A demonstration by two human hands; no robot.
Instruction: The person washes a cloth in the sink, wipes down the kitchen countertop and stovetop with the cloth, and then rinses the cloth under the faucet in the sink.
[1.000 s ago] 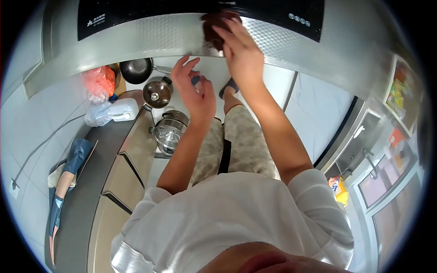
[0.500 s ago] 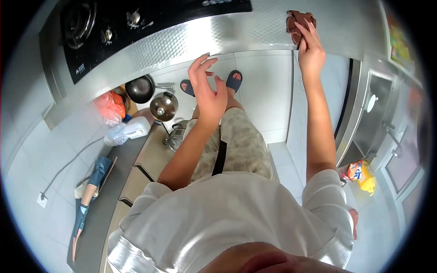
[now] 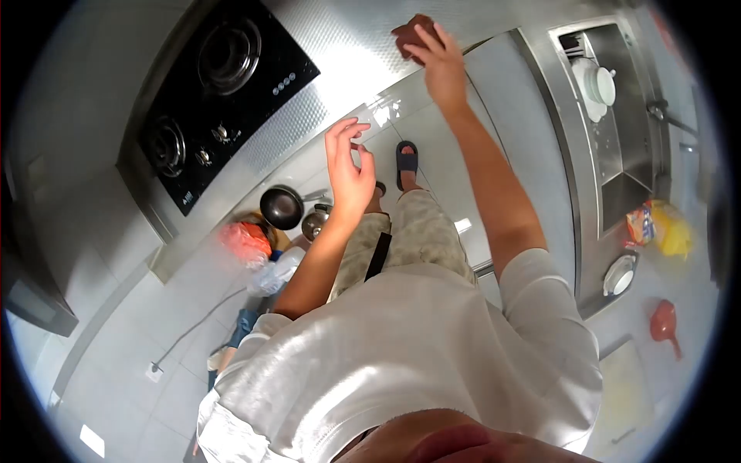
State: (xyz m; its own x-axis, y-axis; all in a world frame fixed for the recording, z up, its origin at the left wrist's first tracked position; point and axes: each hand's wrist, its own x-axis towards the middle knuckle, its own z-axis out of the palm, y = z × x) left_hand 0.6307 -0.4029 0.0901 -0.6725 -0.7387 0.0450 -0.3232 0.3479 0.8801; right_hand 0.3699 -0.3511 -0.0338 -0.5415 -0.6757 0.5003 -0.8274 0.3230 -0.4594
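On the steel counter [image 3: 349,48] lies a crumpled brown cloth [image 3: 414,37], to the right of the black gas stove. My right hand [image 3: 441,65] is on the cloth, pressing it against the counter with the fingertips and gripping its near side. Part of the cloth is hidden under the fingers. My left hand [image 3: 351,174] hangs in the air short of the counter's front edge. Its fingers are loosely bent and apart, with nothing in them.
The gas stove [image 3: 224,92] has two burners. A steel sink [image 3: 627,147] on the right holds white dishes [image 3: 596,86]. A frying pan [image 3: 282,207], a steel pot [image 3: 315,224] and a red bag [image 3: 248,243] are at lower left. A yellow packet [image 3: 670,228] lies beside the sink.
The view has turned to the right, bringing more of the stove and sink into sight. My right hand stays on the cloth, its fingers now more spread. My left hand remains raised and empty.
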